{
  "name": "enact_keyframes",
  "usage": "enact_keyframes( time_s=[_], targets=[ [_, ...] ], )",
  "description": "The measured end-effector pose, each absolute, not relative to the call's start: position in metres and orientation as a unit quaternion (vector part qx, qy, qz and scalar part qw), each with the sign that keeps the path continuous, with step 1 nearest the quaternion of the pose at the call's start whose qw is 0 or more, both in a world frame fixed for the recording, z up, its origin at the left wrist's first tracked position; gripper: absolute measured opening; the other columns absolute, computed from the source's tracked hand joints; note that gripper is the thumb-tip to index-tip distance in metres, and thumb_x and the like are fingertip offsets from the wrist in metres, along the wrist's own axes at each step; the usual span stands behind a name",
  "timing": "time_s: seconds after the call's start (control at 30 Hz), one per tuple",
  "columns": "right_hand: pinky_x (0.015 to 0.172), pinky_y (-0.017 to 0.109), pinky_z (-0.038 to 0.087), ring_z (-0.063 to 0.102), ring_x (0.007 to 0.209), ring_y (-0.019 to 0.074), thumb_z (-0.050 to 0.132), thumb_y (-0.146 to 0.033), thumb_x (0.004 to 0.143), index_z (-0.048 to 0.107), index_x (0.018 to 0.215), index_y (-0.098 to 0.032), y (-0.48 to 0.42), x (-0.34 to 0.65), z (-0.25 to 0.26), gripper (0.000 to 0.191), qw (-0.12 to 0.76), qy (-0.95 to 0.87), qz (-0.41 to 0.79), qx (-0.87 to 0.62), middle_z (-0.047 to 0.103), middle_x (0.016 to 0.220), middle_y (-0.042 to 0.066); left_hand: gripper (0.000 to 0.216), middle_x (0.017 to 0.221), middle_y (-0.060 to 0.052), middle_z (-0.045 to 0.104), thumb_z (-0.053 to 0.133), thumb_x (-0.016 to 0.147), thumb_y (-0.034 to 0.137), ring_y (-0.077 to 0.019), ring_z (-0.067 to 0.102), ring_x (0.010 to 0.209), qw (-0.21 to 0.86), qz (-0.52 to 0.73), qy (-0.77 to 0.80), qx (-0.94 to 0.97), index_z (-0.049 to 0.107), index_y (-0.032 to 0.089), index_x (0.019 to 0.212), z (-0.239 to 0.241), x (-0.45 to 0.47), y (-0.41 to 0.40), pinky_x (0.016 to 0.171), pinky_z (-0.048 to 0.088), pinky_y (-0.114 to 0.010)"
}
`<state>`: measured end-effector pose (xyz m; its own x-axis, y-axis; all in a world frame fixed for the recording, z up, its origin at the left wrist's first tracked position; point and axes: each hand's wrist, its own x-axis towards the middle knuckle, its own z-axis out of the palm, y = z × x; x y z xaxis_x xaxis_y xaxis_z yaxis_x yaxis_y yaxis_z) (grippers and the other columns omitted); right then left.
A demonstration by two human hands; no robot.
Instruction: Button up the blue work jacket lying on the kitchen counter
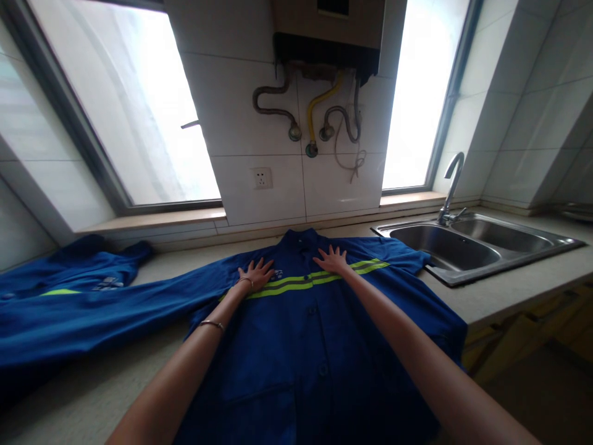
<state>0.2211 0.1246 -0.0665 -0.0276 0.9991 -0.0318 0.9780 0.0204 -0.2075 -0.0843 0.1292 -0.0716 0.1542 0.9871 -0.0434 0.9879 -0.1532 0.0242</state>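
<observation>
A blue work jacket [306, 334] with a yellow-green reflective stripe [296, 285] across the chest lies spread flat on the countertop [92, 395], collar toward the wall. My left hand [256, 274] presses flat on the left chest, fingers spread. My right hand [331, 259] lies flat on the right chest, just above the stripe, fingers spread too. Neither hand holds anything. One long sleeve stretches out to the left. A thin bracelet sits on my left forearm.
More blue cloth [69, 278] with a reflective stripe lies at the far left. A steel double sink [472, 247] with a tap [451, 185] is at the right. A tiled wall with a socket [262, 178], pipes and a water heater [328, 37] stands behind.
</observation>
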Motion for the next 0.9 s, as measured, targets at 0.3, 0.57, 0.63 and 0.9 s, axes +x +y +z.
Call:
enact_keyframes(
  time_s=[0.3,0.57,0.63,0.9],
  targets=[
    [0.103,0.064,0.0,0.002,0.139,0.0416,0.017,-0.075,0.083,0.019,0.148,-0.033,0.155,0.218,-0.071,0.077,0.066,-0.715,0.094,-0.689,0.005,0.156,0.009,0.062,0.156,-0.002,0.01,0.017,0.088,0.061,-0.0405,0.008,0.14,0.025,-0.008,0.646,0.763,0.02,0.039,0.147,-0.074,-0.09,0.155,0.097,0.009,-0.076],
    [0.102,0.065,0.001,0.006,0.138,0.0422,0.018,-0.074,0.084,0.019,0.148,-0.033,0.18,0.212,-0.073,0.077,0.064,-0.715,0.083,-0.691,0.008,0.155,0.01,0.063,0.156,-0.002,0.011,0.016,0.088,0.062,-0.0413,0.009,0.139,0.024,-0.007,0.647,0.762,0.019,0.039,0.147,-0.073,-0.093,0.177,0.098,0.01,-0.075],
    [0.102,0.065,0.002,0.007,0.138,0.0421,0.017,-0.074,0.084,0.019,0.148,-0.033,0.186,0.212,-0.073,0.077,0.064,-0.714,0.081,-0.692,0.008,0.155,0.01,0.063,0.156,-0.002,0.011,0.017,0.088,0.062,-0.0415,0.009,0.139,0.023,-0.006,0.644,0.764,0.019,0.039,0.147,-0.074,-0.095,0.184,0.097,0.01,-0.075],
    [0.102,0.066,0.004,0.009,0.138,0.0425,0.017,-0.075,0.083,0.021,0.148,-0.033,0.204,0.21,-0.077,0.077,0.064,-0.713,0.072,-0.695,0.01,0.155,0.011,0.062,0.156,-0.005,0.013,0.021,0.089,0.059,-0.0421,0.013,0.138,0.016,-0.002,0.64,0.768,0.022,0.038,0.147,-0.081,-0.1,0.208,0.096,0.013,-0.075]
  ],
)
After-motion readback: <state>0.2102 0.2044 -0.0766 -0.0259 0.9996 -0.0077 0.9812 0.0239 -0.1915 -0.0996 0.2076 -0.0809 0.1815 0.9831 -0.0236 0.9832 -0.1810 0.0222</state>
